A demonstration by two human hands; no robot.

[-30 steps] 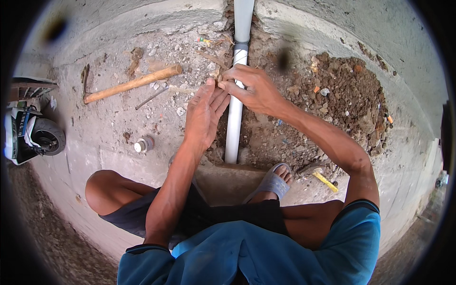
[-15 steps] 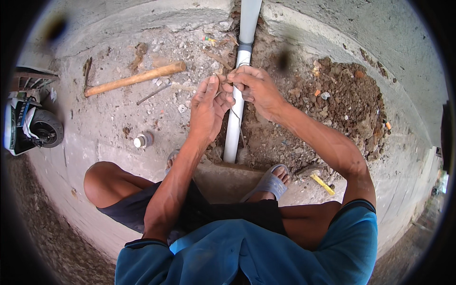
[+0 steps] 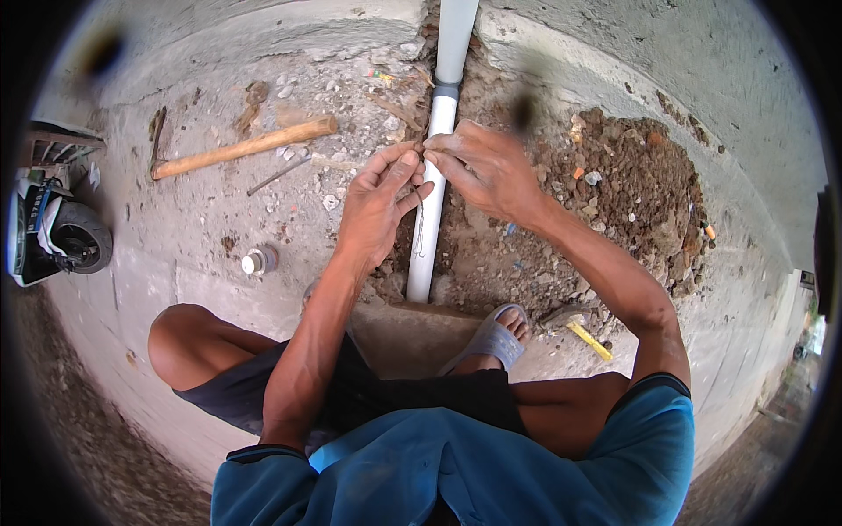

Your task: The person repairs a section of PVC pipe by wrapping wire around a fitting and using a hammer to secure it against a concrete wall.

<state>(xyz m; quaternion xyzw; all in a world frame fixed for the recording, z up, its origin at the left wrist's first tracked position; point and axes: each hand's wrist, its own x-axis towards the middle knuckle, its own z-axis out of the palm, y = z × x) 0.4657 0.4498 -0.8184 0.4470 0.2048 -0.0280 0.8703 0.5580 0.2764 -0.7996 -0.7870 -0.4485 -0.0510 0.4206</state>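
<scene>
My left hand [image 3: 381, 197] and my right hand [image 3: 487, 171] meet over a white pipe [image 3: 421, 276], both with fingertips pinched on a thin dark wire or cord [image 3: 419, 228]. Its loose length hangs from my left fingers over the pipe. The pipe lies in dug soil and joins a wider grey pipe [image 3: 453, 39] at a dark collar [image 3: 445, 90]. Where exactly my fingertips grip the strand is partly hidden behind the fingers.
Left lie a wooden-handled digging tool [image 3: 246, 149], a metal rod [image 3: 276, 175] and a small container [image 3: 260, 259]. A parked scooter [image 3: 70, 232] is at far left. Right are a soil heap [image 3: 649, 184] and a yellow-handled tool [image 3: 588, 342]. A concrete wall [image 3: 658, 48] runs behind.
The thin strand, little visible a second ago, now dangles below my left hand and has swung leftward over the last half second. My fingers have shifted, with my right hand's fingers curled differently.
</scene>
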